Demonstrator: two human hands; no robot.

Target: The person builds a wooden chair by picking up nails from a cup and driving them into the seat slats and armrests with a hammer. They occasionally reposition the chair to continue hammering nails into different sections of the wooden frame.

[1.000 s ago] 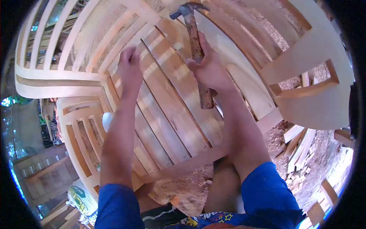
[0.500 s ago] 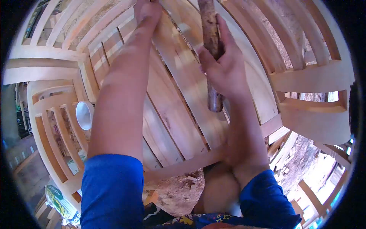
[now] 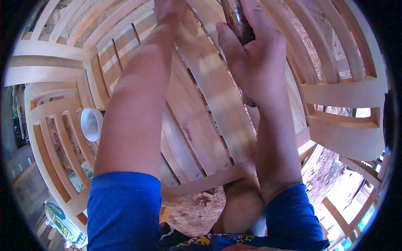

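My right hand (image 3: 264,58) grips a dark, rough round wooden stick (image 3: 237,19), its thumb lying along one side. The stick's upper end runs out past the top edge, while its lower tip shows behind my wrist. Under both arms is a slatted bench seat (image 3: 197,113) of pale wood with gaps between the boards. My left hand (image 3: 169,8) is at the far part of the seat, cut off by the top of the view. Its fingers are out of sight, so I cannot see whether it holds anything.
Slatted wooden backrest and arm parts stand on the right (image 3: 343,90) and left (image 3: 50,50). A white cup (image 3: 91,124) sits beside my left forearm. A printed sack (image 3: 65,224) lies at lower left. Wood scraps and shavings cover the ground (image 3: 194,211).
My right hand has moved up and slightly right with the wooden stick, so less of the stick shows. My left hand has shifted a little up and right.
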